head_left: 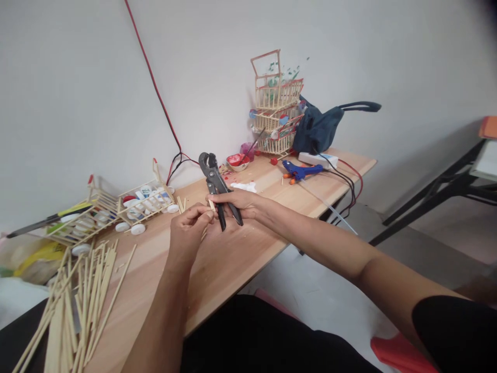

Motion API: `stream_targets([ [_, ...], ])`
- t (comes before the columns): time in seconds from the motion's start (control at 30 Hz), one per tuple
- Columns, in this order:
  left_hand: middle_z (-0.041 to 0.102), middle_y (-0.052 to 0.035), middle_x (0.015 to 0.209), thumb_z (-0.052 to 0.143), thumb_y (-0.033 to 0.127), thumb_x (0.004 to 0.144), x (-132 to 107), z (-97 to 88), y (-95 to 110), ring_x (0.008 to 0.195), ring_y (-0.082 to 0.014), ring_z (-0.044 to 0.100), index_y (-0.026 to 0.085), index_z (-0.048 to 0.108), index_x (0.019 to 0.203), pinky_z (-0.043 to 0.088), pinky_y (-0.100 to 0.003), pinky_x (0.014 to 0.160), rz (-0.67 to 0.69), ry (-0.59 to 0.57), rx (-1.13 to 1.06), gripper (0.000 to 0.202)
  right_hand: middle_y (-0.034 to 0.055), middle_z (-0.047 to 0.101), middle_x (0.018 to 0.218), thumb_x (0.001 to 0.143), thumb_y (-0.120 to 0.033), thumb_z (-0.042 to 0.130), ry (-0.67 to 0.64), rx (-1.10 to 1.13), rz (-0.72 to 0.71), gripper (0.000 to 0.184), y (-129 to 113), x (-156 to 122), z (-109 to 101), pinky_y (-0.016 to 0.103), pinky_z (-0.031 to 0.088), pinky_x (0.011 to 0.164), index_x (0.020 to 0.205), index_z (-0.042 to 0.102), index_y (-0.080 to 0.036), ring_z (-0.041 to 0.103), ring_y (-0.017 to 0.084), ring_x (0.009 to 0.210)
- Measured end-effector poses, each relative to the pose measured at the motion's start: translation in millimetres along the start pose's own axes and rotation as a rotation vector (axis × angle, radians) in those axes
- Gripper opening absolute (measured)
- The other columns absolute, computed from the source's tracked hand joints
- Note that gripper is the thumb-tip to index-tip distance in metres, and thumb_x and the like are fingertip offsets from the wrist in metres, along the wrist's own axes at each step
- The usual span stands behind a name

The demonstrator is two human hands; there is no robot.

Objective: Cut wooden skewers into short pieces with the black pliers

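My right hand (241, 201) is closed around a grey hand cutter (215, 176) with black handles, its jaws pointing up and away over the table. Close beside it, my left hand (190, 224) pinches a short wooden stick (212, 205) against the cutter's handle side. Whether the stick touches the cutter, I cannot tell. A few cut stick pieces (181, 204) rest on the wooden table (221, 254) just behind my left hand. Long wooden sticks (93, 290) lie in a loose pile at the near left.
Small stick-built carts (145, 207) with white wheels hold bottles at the left. Against the wall stand stacked stick baskets (276, 116) and a dark blue bag (318, 127). A blue glue gun (301, 170), a power strip (318, 159) with cables and a red-filled bowl (237, 161) are nearby.
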State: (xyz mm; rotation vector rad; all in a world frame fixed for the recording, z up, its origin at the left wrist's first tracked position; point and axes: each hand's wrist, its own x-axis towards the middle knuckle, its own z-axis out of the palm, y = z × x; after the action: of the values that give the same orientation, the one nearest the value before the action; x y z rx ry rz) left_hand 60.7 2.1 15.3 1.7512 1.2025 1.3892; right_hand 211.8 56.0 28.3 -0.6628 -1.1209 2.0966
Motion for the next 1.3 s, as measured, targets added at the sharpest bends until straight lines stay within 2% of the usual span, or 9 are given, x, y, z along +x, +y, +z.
stream_targets([
  [0.17,0.065,0.0004,0.072,0.057,0.021,0.076,-0.3,0.5,3.1,0.073,-0.0143,0.058,0.019,0.065,0.065,0.043,-0.024,0.069,0.039,-0.007,0.063,0.014,-0.0006,0.058,0.056,0.079,-0.015,0.067,0.009,-0.051,-0.008,0.016,-1.7,-3.4,-2.4,0.021,0.046,0.053,0.066,0.058,-0.011,0.052,0.009,0.05],
  [0.27,0.065,0.0002,0.071,0.056,0.019,0.076,-0.2,0.8,6.5,0.07,-0.0139,0.057,0.019,0.062,0.061,0.042,-0.023,0.065,0.025,0.044,0.135,0.016,-0.0001,0.06,0.058,0.077,-0.015,0.068,0.034,-0.088,-0.098,0.013,-0.2,-3.3,-5.5,0.02,0.045,0.053,0.068,0.059,-0.011,0.053,0.009,0.053],
  [0.37,0.059,0.0,0.061,0.053,0.025,0.08,0.8,0.7,6.0,0.063,-0.013,0.055,0.018,0.061,0.058,0.042,-0.023,0.062,-0.036,0.035,0.103,0.025,-0.0004,0.059,0.06,0.076,-0.02,0.069,0.072,-0.144,-0.195,0.014,1.4,-0.4,-9.4,0.02,0.045,0.053,0.069,0.059,-0.012,0.054,0.009,0.055],
  [0.47,0.058,-0.0002,0.06,0.055,0.033,0.082,2.2,0.6,2.3,0.06,-0.0125,0.053,0.016,0.067,0.069,0.043,-0.024,0.06,-0.093,-0.017,0.016,0.025,-0.002,0.056,0.058,0.074,-0.025,0.07,0.151,-0.244,-0.293,0.019,1.4,2.4,-12.2,0.02,0.043,0.052,0.066,0.056,-0.014,0.052,0.009,0.054],
  [0.6,0.067,-0.0019,0.076,0.07,0.034,0.072,3.5,0.5,-2.6,0.064,-0.0118,0.056,0.016,0.07,0.089,0.045,-0.023,0.062,-0.184,-0.041,-0.103,0.025,-0.003,0.052,0.055,0.076,-0.031,0.066,0.211,-0.435,-0.409,0.025,1.0,4.5,-13.6,0.02,0.039,0.046,0.061,0.054,-0.015,0.048,0.009,0.049],
  [0.7,0.07,-0.0027,0.079,0.072,0.034,0.07,3.2,-0.2,-4.7,0.066,-0.0119,0.058,0.016,0.073,0.09,0.046,-0.023,0.064,-0.17,-0.029,-0.089,0.026,-0.0023,0.053,0.056,0.078,-0.031,0.062,0.215,-0.489,-0.453,0.026,1.5,5.9,-12.4,0.021,0.039,0.048,0.06,0.054,-0.015,0.049,0.009,0.051],
  [0.93,0.069,-0.0015,0.068,0.07,0.035,0.073,1.8,-2.0,-3.3,0.066,-0.0134,0.06,0.017,0.074,0.078,0.046,-0.024,0.064,-0.072,0.049,0.028,0.019,-0.002,0.055,0.056,0.075,-0.026,0.064,0.236,-0.403,-0.385,0.02,3.2,10.5,-9.7,0.022,0.042,0.055,0.062,0.055,-0.014,0.052,0.009,0.054],
  [1.17,0.069,-0.0011,0.068,0.068,0.032,0.073,2.0,-0.3,-1.1,0.065,-0.013,0.059,0.017,0.073,0.075,0.044,-0.023,0.061,-0.137,0.06,0.013,0.016,-0.002,0.055,0.059,0.075,-0.029,0.066,0.303,-0.424,-0.417,0.021,5.9,9.3,-11.8,0.021,0.041,0.053,0.064,0.055,-0.015,0.051,0.009,0.054],
  [1.3,0.066,0.0007,0.065,0.066,0.026,0.071,1.4,0.6,0.7,0.065,-0.012,0.057,0.017,0.07,0.069,0.043,-0.022,0.062,-0.137,0.075,0.016,0.01,-0.0018,0.055,0.059,0.074,-0.03,0.067,0.269,-0.454,-0.431,0.022,6.4,7.9,-8.5,0.021,0.04,0.05,0.065,0.055,-0.015,0.051,0.009,0.054],
])
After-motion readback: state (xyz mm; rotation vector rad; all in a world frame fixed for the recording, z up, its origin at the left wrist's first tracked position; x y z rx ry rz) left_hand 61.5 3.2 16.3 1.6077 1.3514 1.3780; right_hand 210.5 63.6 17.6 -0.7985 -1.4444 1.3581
